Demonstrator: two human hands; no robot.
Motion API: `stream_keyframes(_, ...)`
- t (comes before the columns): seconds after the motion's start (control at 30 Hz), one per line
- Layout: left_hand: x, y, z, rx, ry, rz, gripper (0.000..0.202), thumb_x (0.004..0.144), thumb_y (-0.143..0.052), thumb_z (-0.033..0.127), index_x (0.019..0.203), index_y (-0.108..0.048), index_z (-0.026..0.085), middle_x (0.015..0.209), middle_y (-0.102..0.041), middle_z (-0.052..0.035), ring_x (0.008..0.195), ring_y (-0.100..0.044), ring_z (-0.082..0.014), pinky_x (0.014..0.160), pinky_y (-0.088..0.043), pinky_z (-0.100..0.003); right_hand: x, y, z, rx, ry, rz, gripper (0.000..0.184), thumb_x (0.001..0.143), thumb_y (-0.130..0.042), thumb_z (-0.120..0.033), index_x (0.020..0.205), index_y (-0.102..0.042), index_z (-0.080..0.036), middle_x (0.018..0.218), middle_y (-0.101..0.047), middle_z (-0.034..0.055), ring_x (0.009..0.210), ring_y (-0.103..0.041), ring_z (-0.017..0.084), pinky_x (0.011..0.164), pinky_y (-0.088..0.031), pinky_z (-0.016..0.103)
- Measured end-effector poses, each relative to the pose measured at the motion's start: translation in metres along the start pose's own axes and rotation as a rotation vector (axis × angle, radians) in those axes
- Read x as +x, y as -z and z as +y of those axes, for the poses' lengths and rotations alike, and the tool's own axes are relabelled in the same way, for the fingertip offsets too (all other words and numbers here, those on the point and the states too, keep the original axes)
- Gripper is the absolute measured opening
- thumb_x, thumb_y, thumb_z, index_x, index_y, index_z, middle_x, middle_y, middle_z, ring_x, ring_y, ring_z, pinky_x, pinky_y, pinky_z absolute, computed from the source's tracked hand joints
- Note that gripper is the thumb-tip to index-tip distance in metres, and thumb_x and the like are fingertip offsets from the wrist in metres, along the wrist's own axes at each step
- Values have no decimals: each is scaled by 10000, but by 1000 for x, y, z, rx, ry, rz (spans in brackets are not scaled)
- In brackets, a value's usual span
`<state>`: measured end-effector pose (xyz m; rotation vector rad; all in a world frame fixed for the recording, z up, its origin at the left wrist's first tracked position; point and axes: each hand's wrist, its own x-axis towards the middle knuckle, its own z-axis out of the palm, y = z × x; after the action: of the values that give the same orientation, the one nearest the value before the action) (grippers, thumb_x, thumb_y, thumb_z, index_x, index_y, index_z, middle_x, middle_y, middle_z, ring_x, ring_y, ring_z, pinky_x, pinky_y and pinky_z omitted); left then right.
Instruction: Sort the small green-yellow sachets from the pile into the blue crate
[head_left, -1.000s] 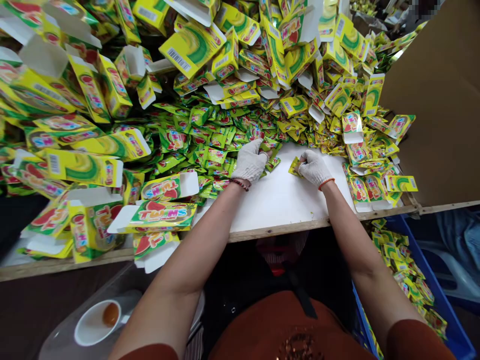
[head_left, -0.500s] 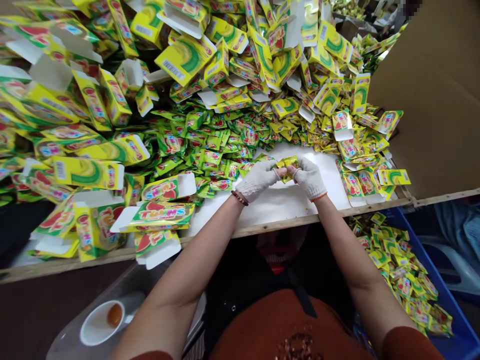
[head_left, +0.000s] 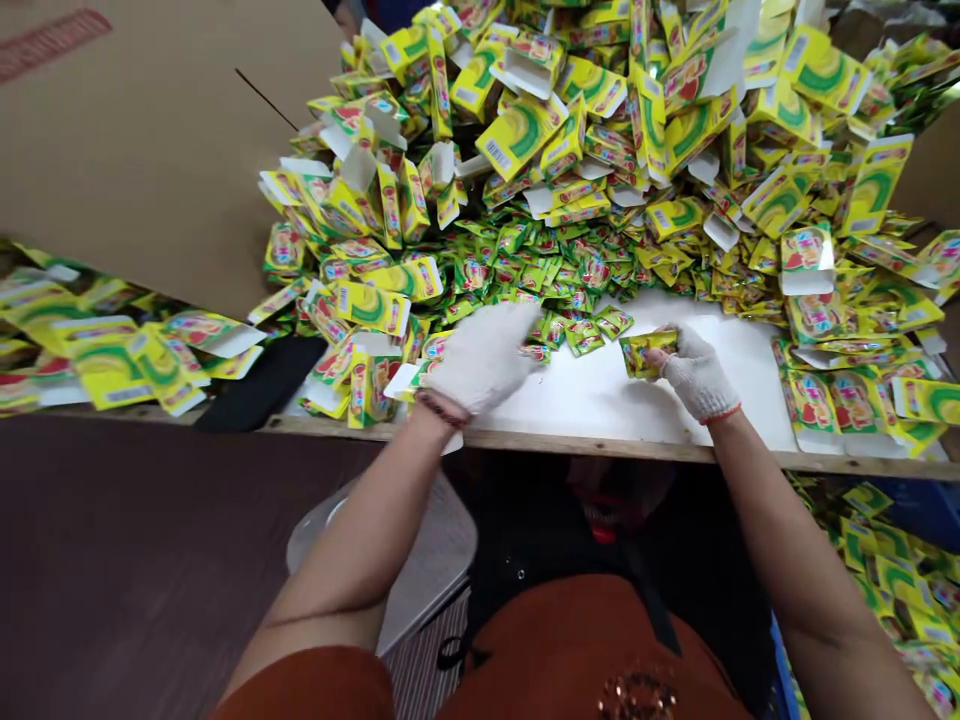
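Observation:
My right hand (head_left: 699, 372), in a white fingerless glove, pinches small yellow packets (head_left: 643, 354) above the white work surface (head_left: 585, 400). How many packets it holds I cannot tell. My left hand (head_left: 484, 358), gloved the same way, is smeared by motion over the printed yellow-green boxes at the left; its fingers do not show clearly. Beside its wrist lies an open box (head_left: 405, 380) with a white flap, partly covered by the hand. A few green packets (head_left: 583, 336) lie just right of the left hand.
Beyond the hands rises a heap of open boxes (head_left: 517, 135), with green and yellow packets (head_left: 697, 262) at its foot. More boxes (head_left: 844, 400) lie flat at right. Cardboard (head_left: 150, 150) stands at left. A wooden edge (head_left: 600, 447) borders the table; a grey stool (head_left: 431, 550) is below.
My left hand has left the packets and moved left to the boxes. My right hand keeps the yellow packets. The view has turned left.

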<state>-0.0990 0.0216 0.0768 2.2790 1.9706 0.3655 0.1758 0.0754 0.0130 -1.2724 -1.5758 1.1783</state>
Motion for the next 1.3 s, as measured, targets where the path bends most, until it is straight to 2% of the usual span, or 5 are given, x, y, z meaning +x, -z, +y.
stream_keyframes(0.2,5,17,-68,446,61,-136,313,707,-725,297,976,-621,176,897,-669,-102,925,-639,-326,906,-465,-510,0,-7,-3,213,-44,-7,537,648,-819,-458,1038,-579,-177,914,-701,51,734,-691,174,606,-615,303)
stream_keyframes(0.37,17,-1,-19,219,-94,110,474,742,-671,347,1167,-555,170,1068,-623,-131,1055,-594,-319,932,-477,-440,0,-10,-5,441,-36,10,577,669,-768,-611,983,-481,-221,806,-668,-2,572,-664,152,437,-541,253)
stream_keyframes(0.63,41,-97,79,-37,-222,-1,479,837,-576,297,1289,-495,162,1138,-612,-123,1068,-610,-282,899,-490,-383,7,-7,3,109,125,369,530,805,-641,-623,1128,-501,-226,762,-640,-9,501,-524,96,458,-443,226)
stream_keyframes(0.8,50,-106,76,-227,-142,85,531,783,-616,267,1274,-483,113,1132,-629,-142,1062,-614,-272,920,-492,-360,9,-6,14,-154,127,391,464,806,-644,-538,1101,-559,-190,870,-669,44,778,-632,182,742,-529,321)
stream_keyframes(1.3,41,-100,64,-179,-116,55,396,765,-653,328,1122,-573,175,993,-662,-99,936,-634,-272,768,-472,-349,0,5,-6,135,-36,0,328,643,-736,-433,778,-586,-174,694,-608,-16,633,-556,125,617,-483,252)
